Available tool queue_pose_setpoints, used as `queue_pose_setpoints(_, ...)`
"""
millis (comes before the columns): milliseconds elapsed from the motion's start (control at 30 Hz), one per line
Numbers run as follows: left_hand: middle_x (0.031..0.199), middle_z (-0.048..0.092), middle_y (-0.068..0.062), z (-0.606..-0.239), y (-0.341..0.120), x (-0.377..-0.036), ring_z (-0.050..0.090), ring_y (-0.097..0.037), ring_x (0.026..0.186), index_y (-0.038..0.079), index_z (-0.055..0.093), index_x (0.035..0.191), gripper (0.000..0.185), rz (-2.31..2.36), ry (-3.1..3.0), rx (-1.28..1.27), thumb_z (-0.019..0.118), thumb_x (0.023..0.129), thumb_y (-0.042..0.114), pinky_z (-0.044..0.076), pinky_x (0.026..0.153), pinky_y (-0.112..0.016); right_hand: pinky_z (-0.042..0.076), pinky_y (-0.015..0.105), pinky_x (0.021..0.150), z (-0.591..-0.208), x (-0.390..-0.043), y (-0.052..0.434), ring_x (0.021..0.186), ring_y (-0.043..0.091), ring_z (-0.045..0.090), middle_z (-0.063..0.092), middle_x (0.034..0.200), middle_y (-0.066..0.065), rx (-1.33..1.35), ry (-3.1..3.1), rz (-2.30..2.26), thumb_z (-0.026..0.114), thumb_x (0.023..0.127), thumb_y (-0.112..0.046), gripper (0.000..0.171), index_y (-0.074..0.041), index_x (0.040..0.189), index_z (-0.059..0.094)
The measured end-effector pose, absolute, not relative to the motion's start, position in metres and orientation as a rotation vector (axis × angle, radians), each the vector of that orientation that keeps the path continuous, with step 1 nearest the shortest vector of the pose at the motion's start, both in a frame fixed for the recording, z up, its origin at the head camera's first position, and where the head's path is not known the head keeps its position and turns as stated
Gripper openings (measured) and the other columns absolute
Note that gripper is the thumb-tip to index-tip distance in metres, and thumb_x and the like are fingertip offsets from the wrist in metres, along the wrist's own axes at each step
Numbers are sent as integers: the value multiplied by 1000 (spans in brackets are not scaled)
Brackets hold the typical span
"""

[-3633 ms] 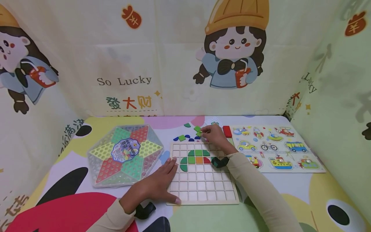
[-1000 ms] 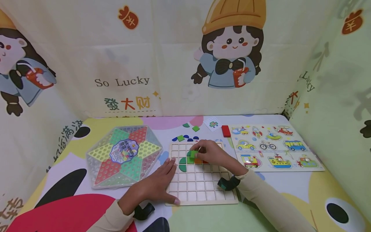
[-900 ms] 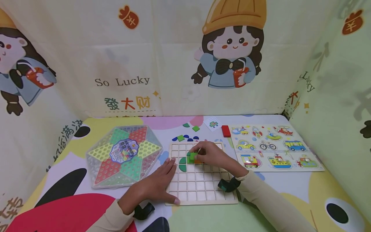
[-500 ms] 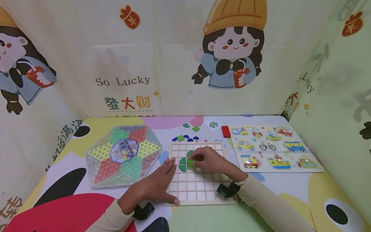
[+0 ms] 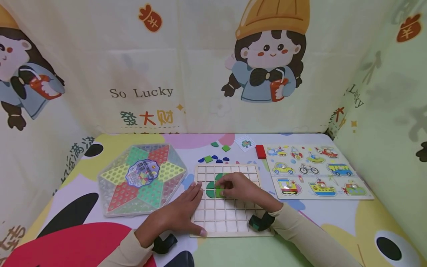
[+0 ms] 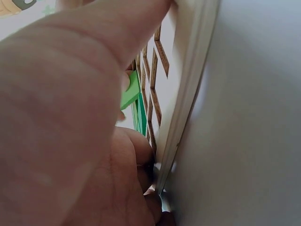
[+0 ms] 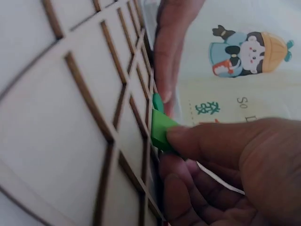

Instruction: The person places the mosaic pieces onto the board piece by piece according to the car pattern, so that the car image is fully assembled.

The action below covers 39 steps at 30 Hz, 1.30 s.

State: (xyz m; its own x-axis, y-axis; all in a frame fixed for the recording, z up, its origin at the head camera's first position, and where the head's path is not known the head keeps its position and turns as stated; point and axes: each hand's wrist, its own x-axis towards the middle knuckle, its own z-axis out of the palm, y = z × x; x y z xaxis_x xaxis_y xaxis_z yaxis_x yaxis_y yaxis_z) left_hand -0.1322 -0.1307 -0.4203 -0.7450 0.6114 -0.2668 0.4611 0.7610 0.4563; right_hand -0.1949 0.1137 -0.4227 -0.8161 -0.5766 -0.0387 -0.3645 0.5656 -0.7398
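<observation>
A wooden grid board [image 5: 230,216] lies in the middle of the table in the head view. My left hand [image 5: 176,215] rests with spread fingers along its left edge, the thumb at the lower left corner. Thumb and fingertips of my right hand [image 5: 237,187] pinch a light green square tile [image 7: 162,129], tilted at a grid cell right of a dark green quarter-round piece [image 5: 210,190]. Another dark green piece [image 5: 220,176] sits higher on the board. Other pieces on the board are hidden behind the right hand. The left wrist view also catches the held tile [image 6: 130,89].
Beyond the board lie several blue half-round pieces [image 5: 225,159], green squares [image 5: 208,159], a pattern card [image 5: 245,143] and a red block [image 5: 261,152]. A hexagonal Chinese checkers set [image 5: 143,180] stands left, a vehicle knob puzzle [image 5: 320,176] right.
My right hand has brought a green square tile from the loose pieces to the board, then lowered it slightly towards me, one row nearer. The left hand stays on the edge.
</observation>
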Motion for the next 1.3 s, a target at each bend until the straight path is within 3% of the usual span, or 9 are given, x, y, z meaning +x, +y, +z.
queue_pose_setpoints(400,162,-4,-11,-418,-130,-134,-7,-30,147,2,13,155,119,497,2565,828,68,75,70,16,114,-50,48,27,66,-419,-194,114,76,14,54,61,86,-7,-769,2586,-1048,75,85,-4,15,-12,98,77)
queue_pose_setpoints(767,162,-2,-11,-417,-130,-133,-7,-30,147,1,14,155,119,499,2567,833,69,75,69,16,114,-51,44,25,59,-420,-193,111,71,14,52,62,85,-7,-779,2619,-1036,77,83,-5,18,-11,100,76)
queue_pose_setpoints(1067,162,-2,-12,-418,-130,-133,-6,-31,147,1,14,155,119,511,2562,818,70,75,68,15,114,-52,45,27,63,-420,-198,115,76,14,54,63,86,-10,-757,2604,-1096,68,93,-18,12,-16,102,75)
queue_pose_setpoints(1300,162,-3,-11,-421,-129,-132,-6,-31,147,1,14,155,119,522,2551,802,69,74,69,16,114,-52,49,28,69,-412,-218,128,82,17,56,68,96,-3,-635,2662,-1202,66,94,-16,16,-10,106,74)
